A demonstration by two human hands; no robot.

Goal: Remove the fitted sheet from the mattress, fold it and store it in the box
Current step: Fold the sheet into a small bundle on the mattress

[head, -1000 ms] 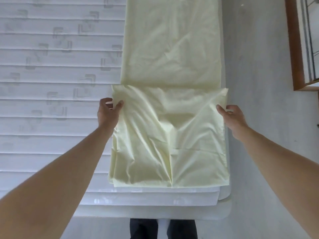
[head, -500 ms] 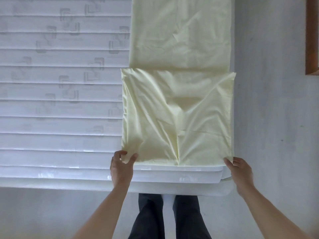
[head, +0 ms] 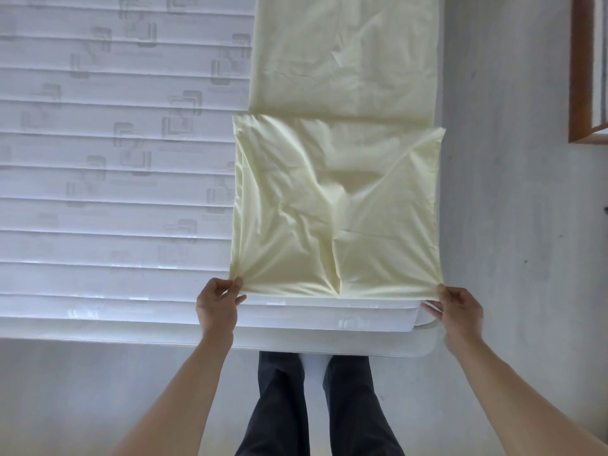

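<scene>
Pale yellow folded fitted sheet (head: 335,205) lies centre-right on the white ribbed mattress (head: 115,192). Left hand (head: 217,307) pinches its near-left corner, right hand (head: 460,311) its near-right corner. Grey floor (head: 519,209) right; wooden frame (head: 580,70) upper right.

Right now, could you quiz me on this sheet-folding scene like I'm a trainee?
1. True or false: the sheet lies on the mattress.
2. The left hand pinches which part of the sheet? A) far edge B) near left corner C) middle
3. Fill in: the right hand grips the near ___ corner.

Key: 1 true; 2 B; 3 right.
</scene>
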